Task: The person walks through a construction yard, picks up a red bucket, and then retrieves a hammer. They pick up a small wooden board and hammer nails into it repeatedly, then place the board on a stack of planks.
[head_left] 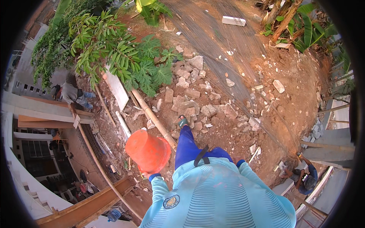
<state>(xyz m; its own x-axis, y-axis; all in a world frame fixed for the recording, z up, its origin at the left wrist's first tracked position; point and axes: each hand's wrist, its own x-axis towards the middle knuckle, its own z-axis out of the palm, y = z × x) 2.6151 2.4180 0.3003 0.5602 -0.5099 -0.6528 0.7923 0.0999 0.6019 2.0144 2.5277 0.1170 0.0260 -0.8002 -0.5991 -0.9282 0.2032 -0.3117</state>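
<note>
My left hand (146,175) grips an orange-red plastic bucket (146,150) near its rim. The bucket hangs tilted on its side, its base toward the far left, and I cannot see inside it. My right hand (238,158) hangs by my right hip, mostly hidden by my light blue sleeve and body. Its fingers do not show clearly. One of my feet, in a dark sandal (183,122), stands at the edge of a heap of broken bricks and concrete chunks (186,103).
A bamboo pole (152,116) and a pale board (117,87) lie left of the rubble. Long thin steel rods (224,53) stretch across the soil. Leafy plants (148,62) overhang the far left. One person (74,94) bends at the left, another (306,178) crouches at the right.
</note>
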